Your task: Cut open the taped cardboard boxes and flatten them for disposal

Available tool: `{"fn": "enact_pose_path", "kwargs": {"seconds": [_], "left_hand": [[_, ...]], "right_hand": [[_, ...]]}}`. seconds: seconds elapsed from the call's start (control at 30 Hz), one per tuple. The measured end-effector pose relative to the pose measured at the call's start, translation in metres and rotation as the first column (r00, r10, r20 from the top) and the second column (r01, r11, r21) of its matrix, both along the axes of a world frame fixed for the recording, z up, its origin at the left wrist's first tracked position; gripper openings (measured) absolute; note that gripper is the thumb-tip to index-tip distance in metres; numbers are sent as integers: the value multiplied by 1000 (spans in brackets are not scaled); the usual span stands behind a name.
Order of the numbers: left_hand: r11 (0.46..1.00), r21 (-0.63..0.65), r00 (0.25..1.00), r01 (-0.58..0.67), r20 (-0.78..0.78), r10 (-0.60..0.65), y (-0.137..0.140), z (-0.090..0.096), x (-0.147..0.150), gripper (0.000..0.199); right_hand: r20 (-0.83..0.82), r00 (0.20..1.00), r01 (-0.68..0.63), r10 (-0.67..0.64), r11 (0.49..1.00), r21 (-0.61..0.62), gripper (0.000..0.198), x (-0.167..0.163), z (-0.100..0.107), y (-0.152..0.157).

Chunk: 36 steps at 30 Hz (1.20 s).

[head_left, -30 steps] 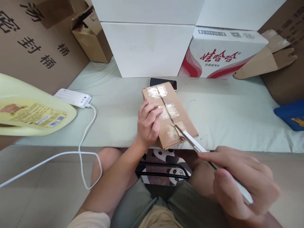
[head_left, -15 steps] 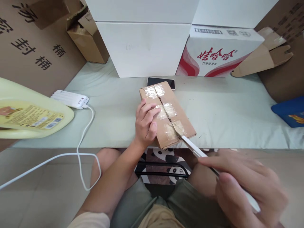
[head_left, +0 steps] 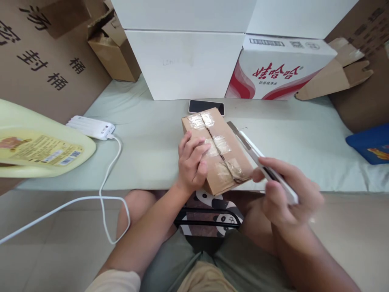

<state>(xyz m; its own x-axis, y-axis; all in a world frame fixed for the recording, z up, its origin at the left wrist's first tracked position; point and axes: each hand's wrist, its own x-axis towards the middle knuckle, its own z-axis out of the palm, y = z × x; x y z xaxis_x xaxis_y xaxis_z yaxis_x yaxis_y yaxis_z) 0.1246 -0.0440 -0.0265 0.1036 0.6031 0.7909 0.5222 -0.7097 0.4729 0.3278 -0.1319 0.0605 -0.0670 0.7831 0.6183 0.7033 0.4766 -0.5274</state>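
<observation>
A small cardboard box [head_left: 226,151] lies at a slant near the front edge of the cloth-covered surface. Clear tape crosses its top in three places, and a cut seam runs lengthwise between its flaps. My left hand [head_left: 193,162] grips the box along its left side, with fingertips over the top. In my right hand [head_left: 287,190] is a white utility knife [head_left: 252,150], its blade extended and pointing up and left. The blade is off the seam, beside the box's right edge; whether it touches the box I cannot tell.
Behind the box lies a phone [head_left: 206,107]. A white power bank [head_left: 91,127] with a cable and a pale yellow jug [head_left: 45,140] are on the left. White cartons [head_left: 188,65] stand at the back. A blue item [head_left: 369,144] sits far right.
The knife has come out of the seam's near end and moved up and left, to the right of the box. The box has shifted slightly right and toward me with my left hand.
</observation>
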Motion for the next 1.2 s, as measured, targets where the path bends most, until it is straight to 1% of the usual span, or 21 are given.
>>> {"fn": "enact_pose_path", "kwargs": {"seconds": [0.13, 0.23, 0.33, 0.47, 0.57, 0.67, 0.77, 0.9, 1.07, 1.2], "left_hand": [[1000, -15, 1000, 16, -9, -17, -11, -3, 7, 39], [999, -29, 1000, 24, -8, -24, -14, -6, 9, 40], [999, -41, 1000, 5, -19, -6, -15, -7, 8, 40], [998, -57, 1000, -4, -26, 3, -16, -6, 8, 40], [998, -68, 1000, 9, 3, -9, -16, -5, 9, 40], [996, -85, 1000, 15, 12, -14, -16, -6, 10, 41], [996, -87, 1000, 19, 13, -18, -16, -6, 10, 42], [997, -80, 1000, 21, 18, -19, -15, -5, 10, 42], [997, -75, 999, 32, 15, -31, -15, -6, 9, 42], [997, -71, 1000, 20, -2, -20, -15, -5, 9, 41]], "right_hand": [[99, 994, -53, 49, 998, 37, 25, -25, 2, 37], [181, 981, -69, 66, 998, 7, 26, -35, 6, 48], [242, 967, -70, 75, 997, -31, 27, -37, 5, 49], [254, 964, -81, 79, 997, -3, 27, -37, 2, 46], [274, 958, -80, 82, 997, -18, 27, -38, 1, 46], [346, 936, -52, 56, 998, -21, 29, -40, -1, 48], [407, 912, -55, 54, 998, -8, 31, -41, -2, 48], [401, 914, -69, 66, 998, -6, 31, -41, -4, 47], [441, 895, -58, 66, 998, -32, 33, -40, -5, 48], [397, 916, -61, 59, 998, -9, 32, -37, -4, 47]]}}
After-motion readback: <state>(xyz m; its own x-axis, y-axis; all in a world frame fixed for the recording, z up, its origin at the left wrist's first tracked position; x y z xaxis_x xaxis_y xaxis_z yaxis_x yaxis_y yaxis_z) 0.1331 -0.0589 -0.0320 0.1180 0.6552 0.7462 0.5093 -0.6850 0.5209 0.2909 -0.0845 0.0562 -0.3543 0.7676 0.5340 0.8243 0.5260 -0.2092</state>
